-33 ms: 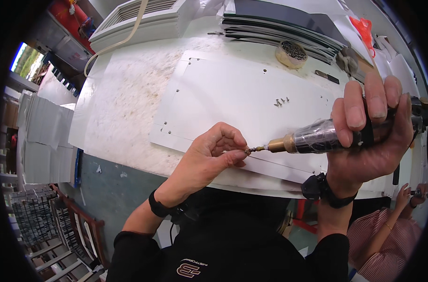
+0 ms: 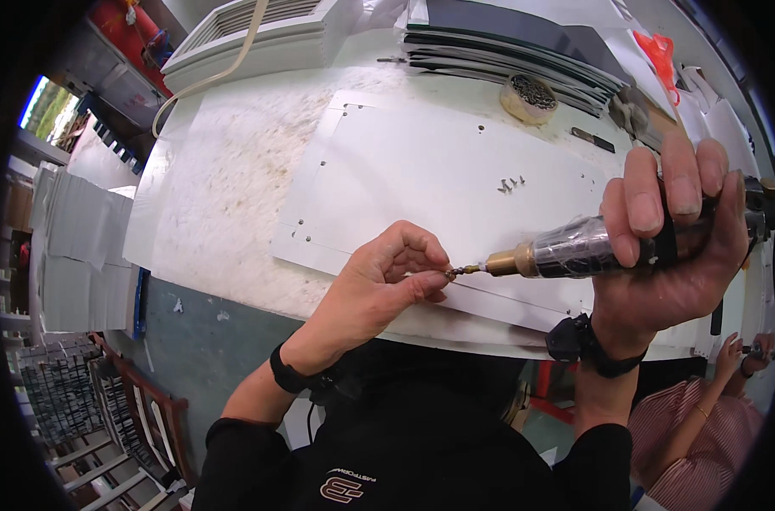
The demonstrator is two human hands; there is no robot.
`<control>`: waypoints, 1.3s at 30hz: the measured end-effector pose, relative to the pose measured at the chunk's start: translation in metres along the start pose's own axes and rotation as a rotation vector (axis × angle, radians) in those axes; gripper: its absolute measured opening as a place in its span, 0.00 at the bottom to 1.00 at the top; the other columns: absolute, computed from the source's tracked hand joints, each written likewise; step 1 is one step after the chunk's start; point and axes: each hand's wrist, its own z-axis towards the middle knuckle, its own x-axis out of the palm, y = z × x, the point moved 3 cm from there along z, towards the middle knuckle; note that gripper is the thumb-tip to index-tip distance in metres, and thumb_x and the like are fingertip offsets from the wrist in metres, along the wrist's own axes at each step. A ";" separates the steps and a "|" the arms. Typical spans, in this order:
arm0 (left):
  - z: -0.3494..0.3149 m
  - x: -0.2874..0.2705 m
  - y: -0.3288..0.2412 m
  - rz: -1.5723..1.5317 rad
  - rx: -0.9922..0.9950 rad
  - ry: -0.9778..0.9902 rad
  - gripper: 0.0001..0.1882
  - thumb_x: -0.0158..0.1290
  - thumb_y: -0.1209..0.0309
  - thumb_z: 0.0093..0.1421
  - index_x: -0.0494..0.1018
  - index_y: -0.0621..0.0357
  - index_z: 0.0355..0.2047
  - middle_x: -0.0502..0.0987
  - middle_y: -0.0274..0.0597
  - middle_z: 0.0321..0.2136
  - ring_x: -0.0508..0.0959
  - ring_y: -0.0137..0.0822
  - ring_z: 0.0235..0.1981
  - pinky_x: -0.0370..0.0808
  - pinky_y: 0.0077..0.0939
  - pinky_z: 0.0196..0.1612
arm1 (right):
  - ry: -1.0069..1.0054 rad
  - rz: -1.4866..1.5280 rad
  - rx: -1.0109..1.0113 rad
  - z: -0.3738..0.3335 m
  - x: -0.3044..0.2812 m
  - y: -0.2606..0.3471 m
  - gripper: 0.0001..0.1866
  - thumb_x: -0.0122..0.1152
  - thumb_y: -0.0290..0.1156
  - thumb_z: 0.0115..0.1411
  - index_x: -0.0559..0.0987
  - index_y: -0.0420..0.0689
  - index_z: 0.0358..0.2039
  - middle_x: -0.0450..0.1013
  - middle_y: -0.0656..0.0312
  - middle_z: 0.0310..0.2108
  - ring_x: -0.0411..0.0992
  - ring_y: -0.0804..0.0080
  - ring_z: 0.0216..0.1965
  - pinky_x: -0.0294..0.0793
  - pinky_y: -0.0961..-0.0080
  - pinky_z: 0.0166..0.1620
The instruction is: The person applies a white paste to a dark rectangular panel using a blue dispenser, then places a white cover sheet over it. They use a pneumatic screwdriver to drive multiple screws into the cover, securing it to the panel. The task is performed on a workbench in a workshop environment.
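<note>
My right hand (image 2: pixel 668 230) wraps round a power screwdriver (image 2: pixel 566 249) with a dark body in clear film and a brass-coloured nose. It lies nearly level, its bit pointing left. At the bit's tip, my left hand (image 2: pixel 391 272) pinches a small screw (image 2: pixel 451 274) between thumb and fingertips, mostly covered by them. Both hands are above the near edge of a flat white panel (image 2: pixel 404 187) lying on the table. Screw heads sit along the panel's left side. Several loose screws (image 2: pixel 511 184) rest on its right half.
A round tub of screws (image 2: pixel 529 98) and a dark flat tool (image 2: pixel 591 140) lie beyond the panel. Behind them is a stack of dark and white sheets (image 2: pixel 506 51). White louvred frames (image 2: pixel 260 38) stand far left. A co-worker's arm (image 2: pixel 702 417) shows at lower right.
</note>
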 end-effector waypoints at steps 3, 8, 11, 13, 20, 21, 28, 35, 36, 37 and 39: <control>-0.001 -0.003 0.000 0.025 0.012 0.023 0.10 0.59 0.73 0.68 0.69 0.57 0.46 0.78 0.34 0.40 0.81 0.25 0.40 0.80 0.21 0.46 | 0.007 -0.008 0.002 0.001 0.005 -0.003 0.13 0.43 0.40 0.77 0.67 0.45 0.39 0.66 0.62 0.32 0.69 0.69 0.30 0.74 0.75 0.24; -0.002 -0.007 0.005 0.039 0.045 0.067 0.09 0.56 0.75 0.70 0.70 0.59 0.48 0.78 0.37 0.42 0.81 0.26 0.43 0.80 0.22 0.47 | 0.017 0.003 0.009 0.002 0.009 -0.004 0.13 0.43 0.40 0.76 0.67 0.44 0.39 0.67 0.61 0.33 0.69 0.69 0.30 0.74 0.75 0.24; -0.002 -0.007 0.005 0.040 0.064 0.057 0.09 0.56 0.76 0.70 0.70 0.58 0.48 0.78 0.35 0.41 0.80 0.25 0.43 0.80 0.22 0.47 | 0.026 0.010 0.016 0.003 0.010 -0.005 0.13 0.44 0.40 0.76 0.67 0.44 0.38 0.67 0.61 0.32 0.69 0.69 0.30 0.74 0.76 0.24; -0.003 -0.003 0.010 0.061 0.127 0.024 0.09 0.56 0.77 0.69 0.71 0.57 0.47 0.79 0.34 0.41 0.80 0.25 0.43 0.80 0.22 0.45 | 0.046 -0.005 0.022 0.004 0.010 -0.006 0.13 0.44 0.39 0.76 0.67 0.44 0.38 0.67 0.61 0.32 0.69 0.69 0.29 0.74 0.76 0.24; -0.007 0.005 -0.009 0.781 0.460 -0.069 0.12 0.56 0.82 0.64 0.75 0.55 0.46 0.81 0.38 0.39 0.79 0.39 0.46 0.78 0.31 0.45 | 0.171 -0.148 0.074 0.011 0.025 -0.022 0.13 0.43 0.39 0.76 0.67 0.44 0.37 0.68 0.58 0.29 0.70 0.66 0.25 0.73 0.77 0.21; -0.008 0.005 -0.008 0.790 0.448 -0.064 0.12 0.56 0.82 0.64 0.75 0.55 0.46 0.81 0.39 0.39 0.78 0.40 0.46 0.77 0.32 0.46 | 0.208 -0.205 0.098 0.011 0.029 -0.025 0.13 0.44 0.39 0.76 0.67 0.43 0.38 0.68 0.58 0.29 0.71 0.66 0.24 0.72 0.77 0.20; -0.008 0.005 0.000 0.796 0.445 -0.046 0.14 0.54 0.83 0.62 0.75 0.56 0.47 0.81 0.41 0.39 0.77 0.45 0.48 0.76 0.36 0.48 | 0.214 -0.389 0.174 0.007 0.042 -0.033 0.13 0.48 0.38 0.75 0.67 0.41 0.37 0.70 0.54 0.26 0.71 0.65 0.20 0.71 0.77 0.19; -0.008 0.003 0.002 0.838 0.483 -0.037 0.18 0.52 0.85 0.59 0.75 0.56 0.49 0.81 0.43 0.40 0.77 0.47 0.48 0.75 0.39 0.50 | 0.138 -0.404 0.232 0.001 0.046 -0.039 0.14 0.51 0.39 0.74 0.66 0.41 0.37 0.70 0.53 0.26 0.71 0.67 0.20 0.70 0.77 0.19; -0.009 0.002 0.003 0.852 0.470 -0.026 0.18 0.54 0.84 0.59 0.75 0.56 0.50 0.80 0.43 0.42 0.77 0.47 0.49 0.75 0.39 0.51 | 0.141 -0.402 0.232 0.001 0.046 -0.039 0.14 0.51 0.39 0.74 0.66 0.41 0.36 0.70 0.53 0.25 0.71 0.67 0.20 0.70 0.77 0.19; -0.010 0.002 0.002 0.866 0.456 -0.014 0.18 0.56 0.82 0.59 0.75 0.56 0.50 0.80 0.43 0.44 0.77 0.47 0.50 0.75 0.39 0.52 | 0.144 -0.400 0.233 0.001 0.046 -0.040 0.14 0.51 0.39 0.74 0.66 0.41 0.36 0.70 0.53 0.25 0.71 0.67 0.20 0.70 0.77 0.19; -0.013 0.002 0.000 1.022 0.540 -0.020 0.21 0.61 0.79 0.57 0.74 0.56 0.52 0.80 0.43 0.47 0.77 0.46 0.52 0.76 0.38 0.54 | 0.178 -0.411 0.213 0.002 0.045 -0.042 0.15 0.52 0.39 0.73 0.66 0.41 0.35 0.70 0.53 0.25 0.71 0.68 0.20 0.70 0.77 0.19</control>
